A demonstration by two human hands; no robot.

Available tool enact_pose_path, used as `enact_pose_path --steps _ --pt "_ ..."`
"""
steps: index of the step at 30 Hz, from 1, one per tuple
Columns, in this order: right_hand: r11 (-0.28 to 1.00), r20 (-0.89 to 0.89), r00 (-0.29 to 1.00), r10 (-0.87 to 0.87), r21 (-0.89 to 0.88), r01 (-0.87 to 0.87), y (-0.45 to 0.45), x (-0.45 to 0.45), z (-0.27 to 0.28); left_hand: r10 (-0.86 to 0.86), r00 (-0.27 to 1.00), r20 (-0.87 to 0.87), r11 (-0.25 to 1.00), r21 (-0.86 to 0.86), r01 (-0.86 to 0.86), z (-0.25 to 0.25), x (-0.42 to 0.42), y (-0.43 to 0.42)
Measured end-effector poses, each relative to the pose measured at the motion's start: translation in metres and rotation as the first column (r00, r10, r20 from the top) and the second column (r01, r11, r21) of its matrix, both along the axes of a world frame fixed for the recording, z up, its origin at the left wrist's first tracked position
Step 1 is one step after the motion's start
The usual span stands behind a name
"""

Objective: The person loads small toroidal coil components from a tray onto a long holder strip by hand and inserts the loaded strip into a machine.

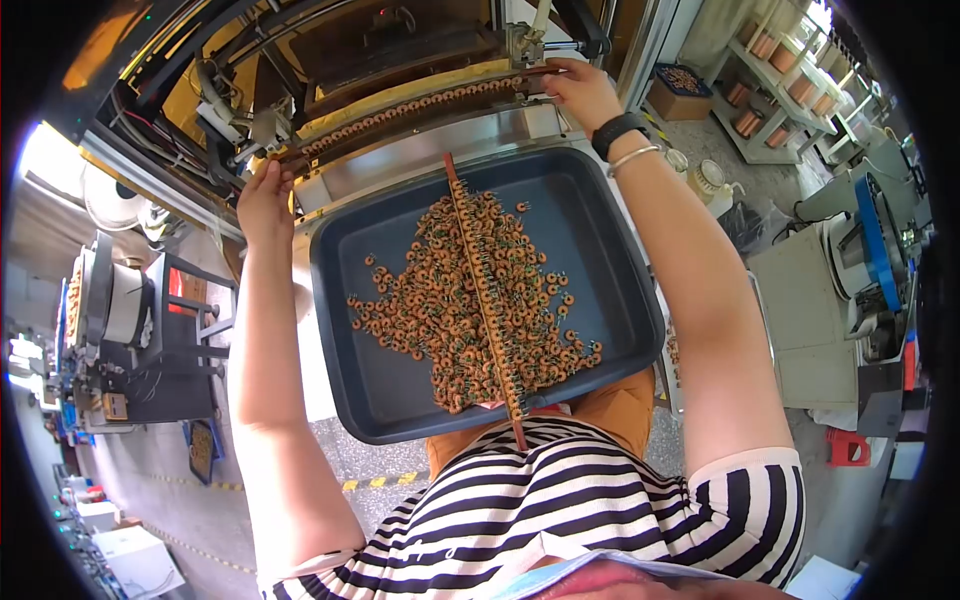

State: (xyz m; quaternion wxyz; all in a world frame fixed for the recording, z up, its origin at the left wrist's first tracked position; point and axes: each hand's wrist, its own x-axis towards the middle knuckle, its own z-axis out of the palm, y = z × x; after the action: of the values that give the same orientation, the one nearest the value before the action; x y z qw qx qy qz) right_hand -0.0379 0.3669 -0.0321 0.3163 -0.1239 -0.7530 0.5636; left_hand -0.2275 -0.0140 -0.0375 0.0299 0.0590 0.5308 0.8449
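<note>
My left hand point(266, 205) pinches the left end of a long brown strip point(420, 103), which carries a row of small copper-coloured ring coils. At the strip's other end, the fingers of my right hand point(582, 92) are closed on it. The strip lies level along the front of a machine point(400, 45). Below it stands a dark plastic tray point(600, 215) with a heap of loose ring coils point(430, 310) that have short wire leads. A second brown strip point(487, 300), also lined with coils, rests lengthwise across the heap and overhangs the tray's near edge.
Shelves point(775, 85) with copper wire spools stand at the back right, near a box topped by a tray of small parts point(683, 80). Grey machinery point(815, 290) is on the right. A black bench point(175, 340) with equipment is on the left.
</note>
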Motion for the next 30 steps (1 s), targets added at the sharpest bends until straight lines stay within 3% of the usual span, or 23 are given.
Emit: enact_pose_path --steps 1,4,5,6,7,10,12,13,15,17,18,21,25,27,29,30 --pt "0.999 -0.030 0.999 0.036 0.016 -0.035 0.001 0.007 0.003 -0.023 1.000 -0.020 1.000 0.001 0.023 0.002 0.004 -0.002" --pt "0.956 0.310 0.949 0.051 0.260 -0.136 -0.024 0.064 0.031 -0.100 0.995 0.001 0.994 0.047 0.100 0.009 0.014 -0.017" --pt "0.862 0.380 0.925 -0.001 0.469 -0.192 -0.033 0.087 0.035 -0.086 0.996 0.008 0.995 0.045 0.086 0.018 0.027 -0.015" --pt "0.805 0.445 0.895 0.007 0.529 -0.270 -0.048 0.111 0.042 -0.083 0.996 0.015 0.996 0.047 0.082 0.024 0.037 -0.015" --pt "0.832 0.545 0.835 0.077 0.426 -0.355 -0.064 0.136 0.044 -0.137 0.990 0.018 0.990 0.048 0.136 0.029 0.045 -0.016" --pt "0.691 0.645 0.718 0.261 0.395 -0.606 -0.107 0.205 0.055 -0.249 0.969 -0.006 0.969 -0.010 0.249 0.037 0.067 -0.004" --pt "0.669 0.708 0.582 0.401 0.208 -0.714 -0.122 0.241 0.054 -0.337 0.941 -0.038 0.937 -0.112 0.331 0.039 0.079 0.009" --pt "0.706 0.670 0.540 0.510 0.034 -0.708 -0.129 0.256 0.053 -0.400 0.916 -0.043 0.907 -0.164 0.388 0.043 0.087 0.016" --pt "0.751 0.453 0.611 0.649 -0.255 -0.609 -0.136 0.288 0.035 -0.532 0.844 -0.065 0.813 -0.316 0.489 0.053 0.111 0.033" --pt "0.678 0.270 0.686 0.675 -0.593 -0.435 -0.147 0.312 0.025 -0.606 0.792 -0.073 0.699 -0.523 0.487 0.051 0.127 0.043" --pt "0.684 0.249 0.716 0.652 -0.600 -0.415 -0.153 0.321 0.016 -0.636 0.765 -0.096 0.612 -0.667 0.425 0.053 0.141 0.048" --pt "0.713 0.216 0.800 0.560 -0.618 -0.332 -0.170 0.328 0.002 -0.700 0.703 -0.128 0.562 -0.706 0.431 0.046 0.190 0.050" --pt "0.792 0.279 0.835 0.473 -0.549 -0.265 -0.169 0.331 -0.012 -0.788 0.569 -0.236 0.444 -0.858 0.259 0.051 0.265 0.027" --pt "0.805 0.287 0.842 0.457 -0.536 -0.255 -0.166 0.329 -0.017 -0.816 0.494 -0.300 0.459 -0.856 0.238 0.044 0.288 0.009" --pt "0.790 0.303 0.826 0.475 -0.561 -0.249 -0.164 0.325 -0.022 -0.816 0.534 -0.221 0.422 -0.859 0.290 0.039 0.307 -0.011" --pt "0.775 0.320 0.809 0.493 -0.584 -0.241 -0.163 0.323 -0.023 -0.830 0.552 -0.085 0.349 -0.850 0.394 0.034 0.315 -0.020"
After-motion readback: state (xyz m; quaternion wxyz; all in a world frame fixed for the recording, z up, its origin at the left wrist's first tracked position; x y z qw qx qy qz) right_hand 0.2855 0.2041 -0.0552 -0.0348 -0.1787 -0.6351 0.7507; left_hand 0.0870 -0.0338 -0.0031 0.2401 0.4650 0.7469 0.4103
